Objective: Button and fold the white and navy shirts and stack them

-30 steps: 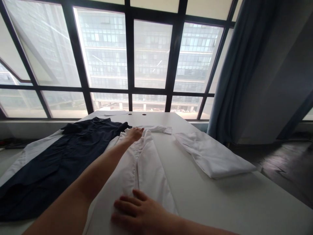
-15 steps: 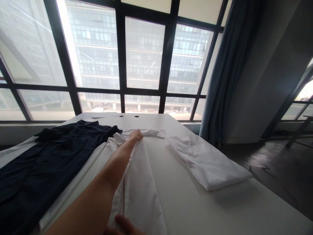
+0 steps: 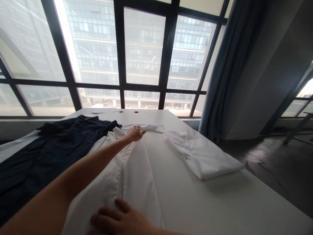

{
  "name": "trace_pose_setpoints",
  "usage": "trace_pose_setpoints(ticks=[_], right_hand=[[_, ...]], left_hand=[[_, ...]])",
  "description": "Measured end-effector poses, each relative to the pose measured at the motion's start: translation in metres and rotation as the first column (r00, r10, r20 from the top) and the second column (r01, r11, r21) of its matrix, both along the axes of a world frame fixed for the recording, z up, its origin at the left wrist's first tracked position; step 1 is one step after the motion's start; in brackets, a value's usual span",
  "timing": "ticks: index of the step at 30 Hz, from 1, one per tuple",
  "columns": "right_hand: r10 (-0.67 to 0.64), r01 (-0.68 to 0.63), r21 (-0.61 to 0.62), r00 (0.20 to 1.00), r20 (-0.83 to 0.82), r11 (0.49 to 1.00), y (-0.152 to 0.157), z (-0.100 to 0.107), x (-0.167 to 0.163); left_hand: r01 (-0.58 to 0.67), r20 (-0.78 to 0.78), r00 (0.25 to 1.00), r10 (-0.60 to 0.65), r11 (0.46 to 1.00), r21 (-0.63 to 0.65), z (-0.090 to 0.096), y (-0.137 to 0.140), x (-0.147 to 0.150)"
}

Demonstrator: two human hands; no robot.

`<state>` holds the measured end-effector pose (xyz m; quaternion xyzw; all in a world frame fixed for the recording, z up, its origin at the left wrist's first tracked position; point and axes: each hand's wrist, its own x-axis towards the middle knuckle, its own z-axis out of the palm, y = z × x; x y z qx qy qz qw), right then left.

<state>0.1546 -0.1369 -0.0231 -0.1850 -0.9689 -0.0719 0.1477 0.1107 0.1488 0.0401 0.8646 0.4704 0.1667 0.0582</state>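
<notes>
A white shirt (image 3: 139, 169) lies spread lengthwise, its collar at the far end and one sleeve (image 3: 153, 127) reaching right. My left arm stretches over it, and my left hand (image 3: 135, 133) is at the shoulder by the collar, thumb apart from the fingers, seemingly holding nothing. At the near end my right hand (image 3: 119, 218) rests on the shirt's lower part, beside the front opening, with fingers spread. My left forearm hides part of the shirt. To the left lies a dark navy shirt (image 3: 56, 150).
A folded white garment (image 3: 202, 155) lies on the right of the white table (image 3: 181, 195). Flat white sheets (image 3: 97, 111) are at the far left end. Beyond stand large windows (image 3: 144, 45) and a blue curtain (image 3: 217, 88).
My left hand has loosened its fingers at the shirt's shoulder. My right hand has come further into view, spread over the lower part. The view has tilted slightly downward.
</notes>
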Motion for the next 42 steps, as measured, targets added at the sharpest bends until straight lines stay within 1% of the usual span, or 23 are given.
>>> trace_pose_setpoints(ticks=[2,3,5,7,9,10,12,14,16,18,20,22,24,25,27,29,30,31,33,35,37,40,42], right_hand=[[-0.004,0.005,-0.034,1.0,0.009,0.999,-0.003,0.009,0.002],[-0.002,0.002,-0.057,1.0,0.013,0.998,-0.005,0.013,0.003],[0.008,-0.007,-0.108,1.0,0.011,0.994,-0.006,0.018,0.003],[0.009,-0.008,-0.154,1.0,0.004,0.988,-0.008,0.021,0.002],[-0.025,0.021,-0.188,1.0,-0.018,0.982,-0.008,0.024,0.003],[-0.064,0.056,-0.201,0.997,-0.033,0.978,-0.008,0.025,0.003],[-0.169,0.151,-0.233,0.984,-0.061,0.961,-0.007,0.029,0.006],[-0.266,0.24,-0.28,0.962,-0.06,0.929,-0.005,0.032,0.01],[-0.31,0.281,-0.326,0.95,-0.039,0.903,-0.004,0.034,0.014],[-0.306,0.281,-0.347,0.952,-0.017,0.895,-0.004,0.034,0.015],[-0.286,0.269,-0.344,0.958,0.001,0.9,-0.006,0.031,0.014],[-0.256,0.242,-0.342,0.967,0.005,0.908,-0.01,0.027,0.011],[-0.205,0.187,-0.354,0.979,-0.014,0.916,-0.017,0.028,0.008],[-0.176,0.153,-0.363,0.984,-0.031,0.919,-0.02,0.031,0.008],[-0.158,0.119,-0.377,0.985,-0.075,0.919,-0.023,0.041,0.01],[-0.221,0.161,-0.378,0.968,-0.121,0.912,-0.02,0.051,0.018],[-0.275,0.207,-0.375,0.951,-0.138,0.904,-0.015,0.055,0.024],[-0.332,0.26,-0.367,0.932,-0.148,0.893,-0.008,0.058,0.031],[-0.434,0.369,-0.342,0.891,-0.136,0.864,0.011,0.056,0.048],[-0.528,0.473,-0.32,0.842,-0.112,0.821,0.034,0.049,0.067],[-0.609,0.554,-0.322,0.787,-0.099,0.768,0.053,0.04,0.085],[-0.684,0.633,-0.301,0.722,-0.101,0.713,0.072,0.03,0.106],[-0.699,0.651,-0.288,0.708,-0.104,0.702,0.077,0.027,0.115]], left_hand=[[0.199,-0.11,0.974,-0.197,0.98,0.007,-0.008,-0.034,-0.016],[0.25,-0.158,0.955,-0.249,0.968,-0.013,-0.014,-0.05,-0.024],[0.26,-0.232,0.935,-0.268,0.963,-0.067,-0.028,-0.075,-0.037],[0.225,-0.261,0.933,-0.248,0.967,-0.116,-0.041,-0.085,-0.044],[0.22,-0.253,0.934,-0.251,0.965,-0.144,-0.048,-0.081,-0.044],[0.226,-0.245,0.935,-0.257,0.963,-0.148,-0.05,-0.074,-0.043],[0.228,-0.239,0.936,-0.26,0.962,-0.154,-0.05,-0.056,-0.04],[0.215,-0.245,0.937,-0.251,0.963,-0.165,-0.048,-0.035,-0.038],[0.207,-0.248,0.937,-0.246,0.963,-0.174,-0.046,-0.015,-0.037],[0.212,-0.243,0.937,-0.251,0.961,-0.175,-0.046,0.001,-0.037],[0.218,-0.235,0.938,-0.255,0.961,-0.169,-0.048,0.01,-0.036],[0.218,-0.235,0.939,-0.252,0.962,-0.163,-0.049,0.013,-0.034],[0.199,-0.237,0.945,-0.224,0.972,-0.125,-0.046,0.008,-0.032],[0.184,-0.226,0.954,-0.196,0.98,-0.073,-0.043,0.003,-0.032],[0.151,-0.171,0.976,-0.135,0.985,0.087,-0.035,-0.011,-0.037],[0.126,-0.098,0.99,-0.106,0.965,0.229,-0.025,-0.029,-0.051],[0.126,-0.081,0.991,-0.109,0.958,0.259,-0.021,-0.038,-0.062],[0.135,-0.084,0.99,-0.117,0.956,0.261,-0.019,-0.048,-0.076],[0.149,-0.127,0.984,-0.123,0.964,0.219,-0.019,-0.07,-0.108],[0.125,-0.175,0.98,-0.098,0.98,0.154,-0.025,-0.091,-0.142],[0.082,-0.188,0.98,-0.066,0.993,0.083,-0.034,-0.11,-0.172],[0.081,-0.14,0.987,-0.081,0.997,0.0,-0.044,-0.135,-0.203],[0.093,-0.115,0.989,-0.095,0.995,-0.021,-0.046,-0.15,-0.214]])
